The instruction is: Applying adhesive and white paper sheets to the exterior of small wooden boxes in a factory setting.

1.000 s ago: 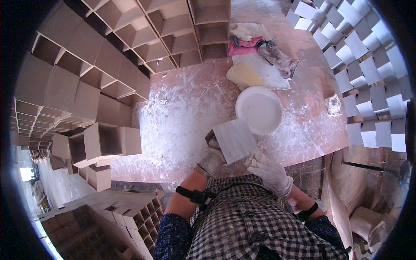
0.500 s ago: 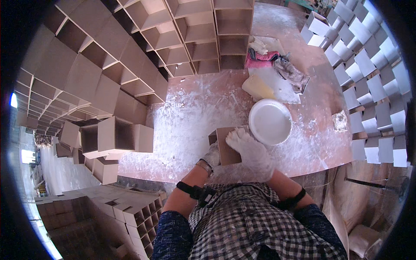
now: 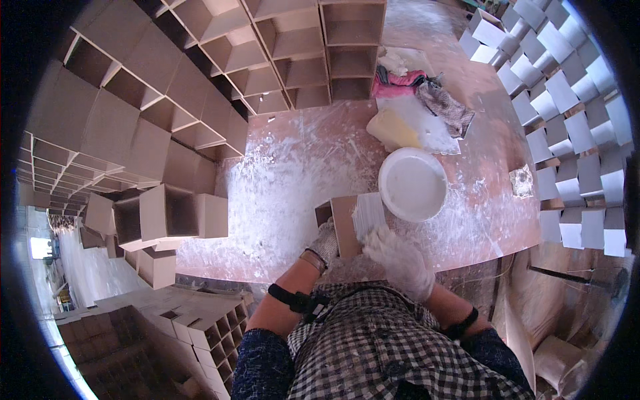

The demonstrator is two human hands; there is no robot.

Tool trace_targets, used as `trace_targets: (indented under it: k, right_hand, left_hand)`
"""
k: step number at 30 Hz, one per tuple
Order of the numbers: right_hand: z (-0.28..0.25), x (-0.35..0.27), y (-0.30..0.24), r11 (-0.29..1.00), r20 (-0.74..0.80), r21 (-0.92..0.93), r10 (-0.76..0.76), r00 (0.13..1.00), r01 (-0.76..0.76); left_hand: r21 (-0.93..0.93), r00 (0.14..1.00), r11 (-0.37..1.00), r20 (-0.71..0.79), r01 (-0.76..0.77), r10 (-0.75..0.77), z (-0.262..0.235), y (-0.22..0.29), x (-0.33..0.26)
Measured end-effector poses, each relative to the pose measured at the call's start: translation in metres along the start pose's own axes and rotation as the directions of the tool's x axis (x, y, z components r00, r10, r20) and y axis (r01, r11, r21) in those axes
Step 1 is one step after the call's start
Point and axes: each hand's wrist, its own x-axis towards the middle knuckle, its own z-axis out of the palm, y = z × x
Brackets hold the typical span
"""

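Observation:
My left hand (image 3: pixel 325 244), in a pale glove, grips a small open cardboard box (image 3: pixel 345 227) near the table's front edge. One side of the box carries a streaky white coating (image 3: pixel 371 215). At the lower end of that coated side is my right hand (image 3: pixel 400 263), also in a pale glove dusted white, its fingers stretched out and slightly blurred. Nothing shows in it; whether its fingertips touch the coating I cannot tell. Just beyond, a round white basin (image 3: pixel 413 185) holds white matter.
Stacked cardboard boxes (image 3: pixel 293 60) rise at the back and left, with loose ones (image 3: pixel 167 213) at the left edge. Cloths (image 3: pixel 447 110) and a yellowish piece (image 3: pixel 393 130) lie behind the basin. White-faced boxes (image 3: pixel 580 133) are piled at right. The reddish table (image 3: pixel 287 167) is smeared white.
My right hand has slid from the top of the box's side down toward me, and a white-coated side now shows. My left hand still holds the box.

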Motion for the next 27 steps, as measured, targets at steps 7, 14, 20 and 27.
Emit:
trace_targets:
  k: [7, 14, 20, 27]
  right_hand:
    - [0.006, 0.033, 0.056, 0.797, -0.268, 0.593, 0.330, 0.905, -0.115]
    - [-0.004, 0.019, -0.002, 0.974, -0.039, 0.228, 0.025, 0.999, -0.016]
    - [-0.025, 0.062, 0.025, 0.990, -0.126, 0.053, 0.135, 0.983, -0.129]
    - [-0.013, 0.034, 0.024, 0.995, -0.175, 0.093, -0.028, 0.984, 0.045]
  left_hand:
    - [0.246, 0.986, 0.969, 0.164, -0.031, -0.010, 0.009, 0.028, -0.013]
    - [0.596, 0.950, 0.748, 0.272, -0.292, 0.153, 0.008, 0.032, -0.023]
    - [0.574, 0.985, 0.813, 0.175, -0.100, -0.002, 0.028, 0.041, -0.004]
    - [0.599, 0.916, 0.701, 0.338, -0.387, 0.217, 0.031, 0.044, -0.010]
